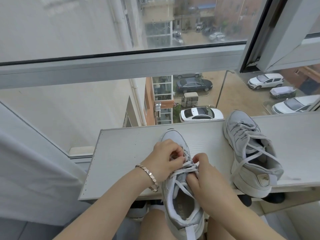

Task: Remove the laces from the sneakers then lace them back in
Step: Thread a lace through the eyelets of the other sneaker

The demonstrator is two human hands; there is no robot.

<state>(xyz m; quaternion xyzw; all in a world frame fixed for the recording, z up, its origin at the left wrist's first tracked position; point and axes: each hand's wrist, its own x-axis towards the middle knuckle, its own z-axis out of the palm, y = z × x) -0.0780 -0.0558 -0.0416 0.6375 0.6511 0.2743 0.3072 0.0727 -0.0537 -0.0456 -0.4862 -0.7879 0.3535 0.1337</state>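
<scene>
Left hand (166,156) pinches the lace (188,166) at a toe-side eyelet. Right hand (204,177), fingers curled, grips the crossed lace mid-shoe. Lace looks flat, limp and light, so best pinched close to the eyelet. Sneaker (174,193) overhangs the counter (124,153) edge, heel toward the person. Second sneaker (249,153) sits to the right, laced.

The near sneaker (168,186) has a pale upper of fine mesh cloth with smoother, faintly sheened panels, and its flat lace (188,168) is matt woven cloth. The far sneaker (259,168) is grey, of a duller, softer-looking cloth, with a smooth, rubbery white sole. The white board (131,153) has a matt, finely ribbed face. The bracelet (149,172) is of polished metal links that catch the light. The window frame (121,66) is smooth matt grey metal round a clear glass pane (78,108), and the curtain (26,161) is plain matt cloth.
</scene>
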